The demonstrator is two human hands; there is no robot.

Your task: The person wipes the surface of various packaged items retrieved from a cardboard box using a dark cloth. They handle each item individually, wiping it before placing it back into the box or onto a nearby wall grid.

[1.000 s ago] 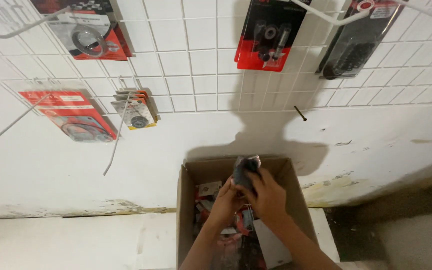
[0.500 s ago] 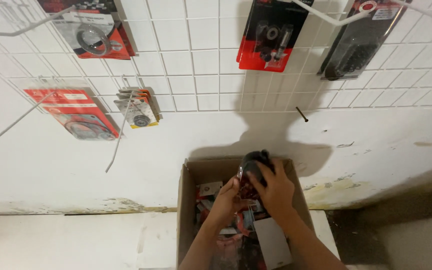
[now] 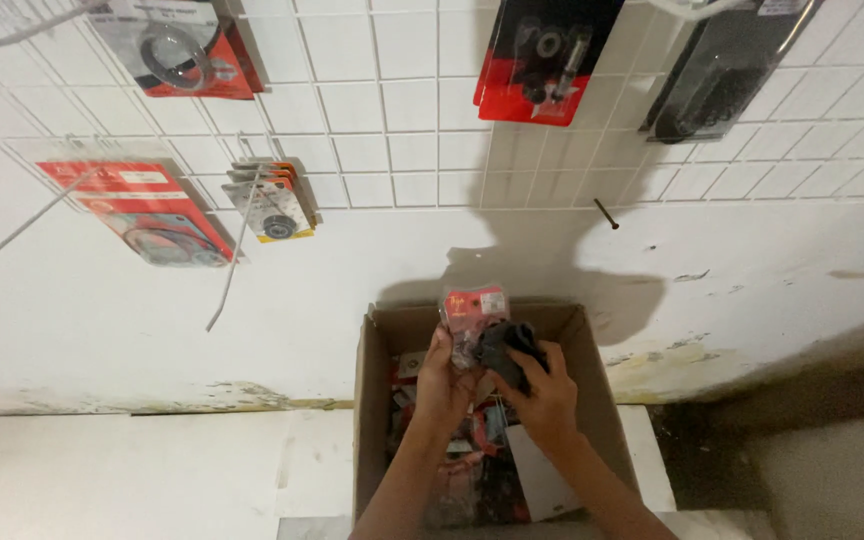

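left hand (image 3: 444,385) is closed around a small clear packet with a red header card (image 3: 472,318), holding it up above the open cardboard box (image 3: 377,420), toward the box's far wall. right hand (image 3: 542,395) is just beside it, fingers wrapped around a dark, rounded part (image 3: 508,347) that touches the packet's lower right edge; both hands are full and pressed close together over the box. inside the box, below the hands, lies a jumble of more red and clear packets (image 3: 472,470), and a white sheet (image 3: 542,480) leans at the box's right inner side. the box stands on a pale floor against a white wall. above the box, on the wall, hangs a white wire grid (image 3: 392,130). on the grid, up and left of the box, a small packet with a round metal piece (image 3: 272,205) hangs from a hook, and further left a flat red-backed packet (image 3: 142,210). straight above the box hangs a red and black card (image 3: 542,60), and to its right a dark bag (image 3: 717,70). a dark nail (image 3: 607,214) sticks from the wall just above the box's right corner.
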